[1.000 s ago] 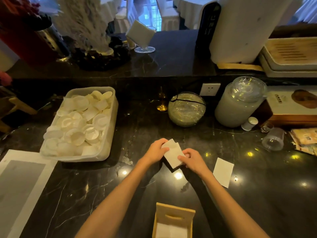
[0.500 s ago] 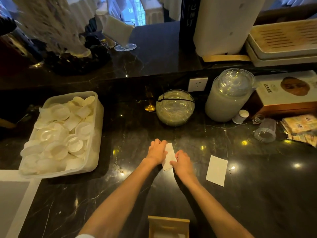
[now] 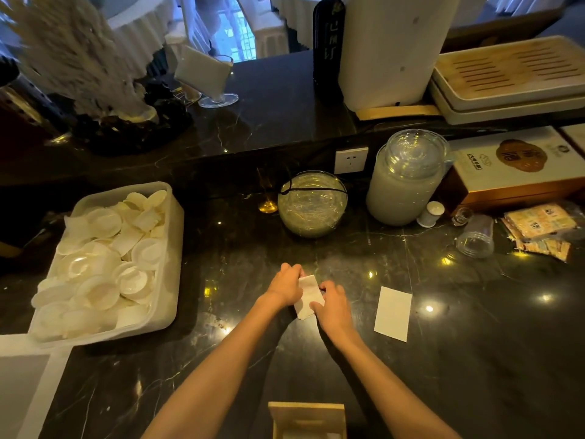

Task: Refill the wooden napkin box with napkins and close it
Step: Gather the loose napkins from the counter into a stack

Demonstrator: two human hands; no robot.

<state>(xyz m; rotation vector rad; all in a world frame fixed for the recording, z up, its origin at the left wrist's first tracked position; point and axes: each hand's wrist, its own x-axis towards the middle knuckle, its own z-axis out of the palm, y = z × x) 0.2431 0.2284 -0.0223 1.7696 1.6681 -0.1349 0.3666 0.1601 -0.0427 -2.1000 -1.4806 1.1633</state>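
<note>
A white napkin (image 3: 308, 296) lies folded on the dark marble counter, held between both hands. My left hand (image 3: 285, 286) grips its left edge and my right hand (image 3: 332, 307) grips its right side, fingers curled over it. A second folded napkin (image 3: 393, 313) lies flat on the counter to the right, untouched. The wooden napkin box (image 3: 306, 419) stands open at the bottom edge of the view, between my forearms, with white napkins partly visible inside. Its lid is not visible.
A white plastic tub (image 3: 172, 280) full of small white dishes sits on the left. A round glass bowl (image 3: 312, 204), a lidded glass jar (image 3: 403, 182), a small tipped glass (image 3: 476, 236) and sachets (image 3: 538, 229) line the back and right. A raised ledge runs behind.
The napkin went from being held up and open-faced to being pressed lower and narrower between both hands. The camera view shifted, so less of the wooden box shows.
</note>
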